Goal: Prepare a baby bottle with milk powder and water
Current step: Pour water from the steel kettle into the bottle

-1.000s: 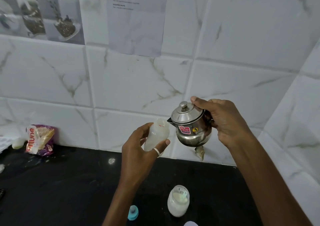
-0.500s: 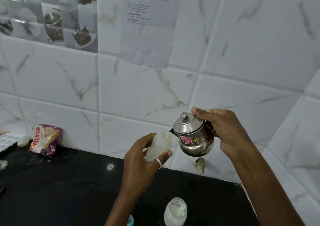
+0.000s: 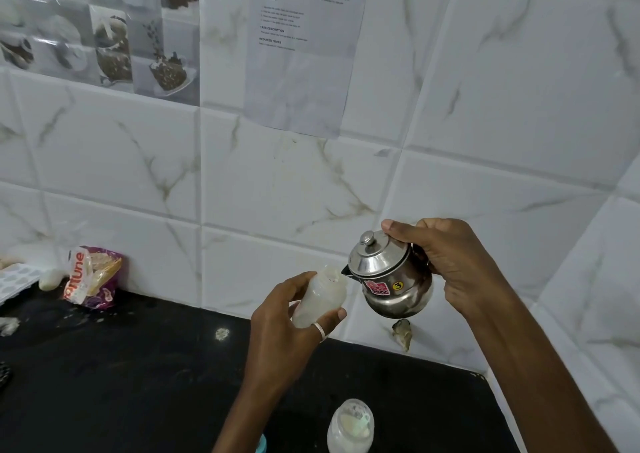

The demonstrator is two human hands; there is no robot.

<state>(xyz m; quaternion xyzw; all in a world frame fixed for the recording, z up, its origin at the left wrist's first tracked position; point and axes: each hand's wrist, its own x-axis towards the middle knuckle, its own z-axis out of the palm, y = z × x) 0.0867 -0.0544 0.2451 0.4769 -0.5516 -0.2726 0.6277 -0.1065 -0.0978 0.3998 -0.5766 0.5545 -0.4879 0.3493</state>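
Note:
My left hand [image 3: 287, 328] grips a translucent baby bottle [image 3: 322, 295] without a cap, tilted with its open mouth up and to the right. My right hand [image 3: 450, 265] holds a small steel kettle [image 3: 391, 279] by its handle, with the index finger on the lid. The kettle tips left, its spout right at the bottle's mouth. Both are held in the air above the black counter [image 3: 121, 383]. A glass jar [image 3: 350, 426] of white milk powder stands open on the counter below.
White marble-look tiles form the back wall and the right side wall. A purple and white food packet [image 3: 92, 277] leans against the wall at far left, beside a white tray [image 3: 17, 279]. A blue cap [image 3: 262, 444] shows at the bottom edge by my left forearm.
The view has tilted upward, so hands and counter sit lower in frame. The kettle's spout has come closer to the bottle's mouth, and the kettle tips a little more.

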